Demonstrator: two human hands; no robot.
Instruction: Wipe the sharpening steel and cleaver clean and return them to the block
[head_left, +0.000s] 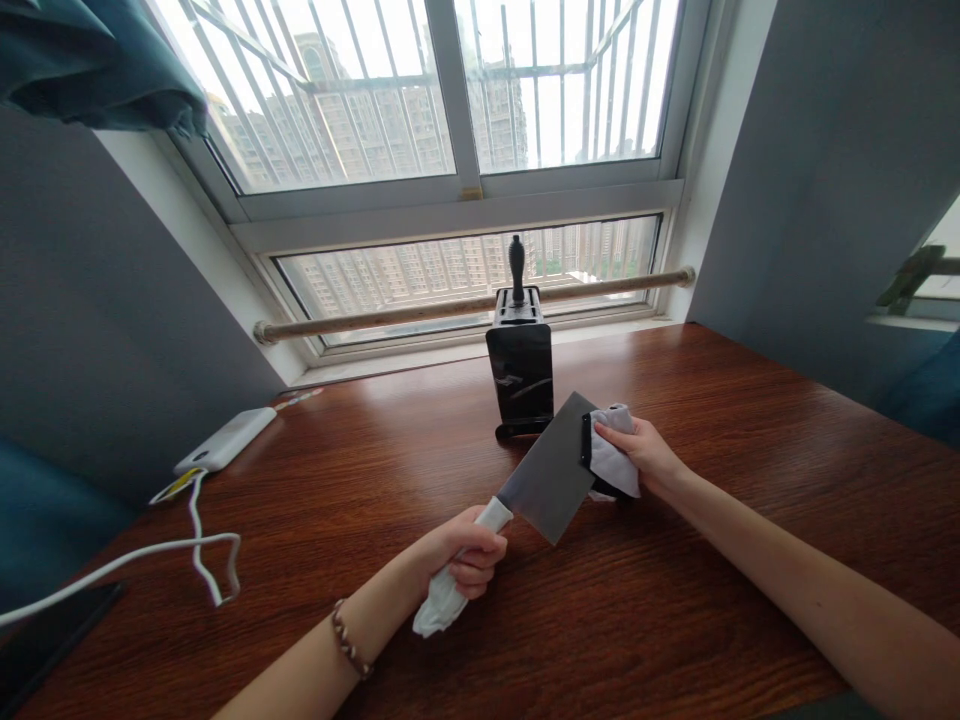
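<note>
My left hand [469, 555] is closed around the handle of a cleaver [551, 475], and white wrapping [442, 603] covers that handle. The broad grey blade slants up to the right above the table. In my right hand [641, 450] is a white and black cloth [615, 452], pinched against the far right end of the blade; part of the blade's end is hidden behind it. Just beyond the blade stands a black knife block [521, 375] with one dark-handled tool [517, 268] upright in its top.
The brown wooden table [337, 480] reaches the window sill. At the left lie a white power bank [225, 440], a white cable [199, 540] and a dark flat object [60, 640] near the edge. A horizontal pipe [420, 317] crosses the window behind the knife block.
</note>
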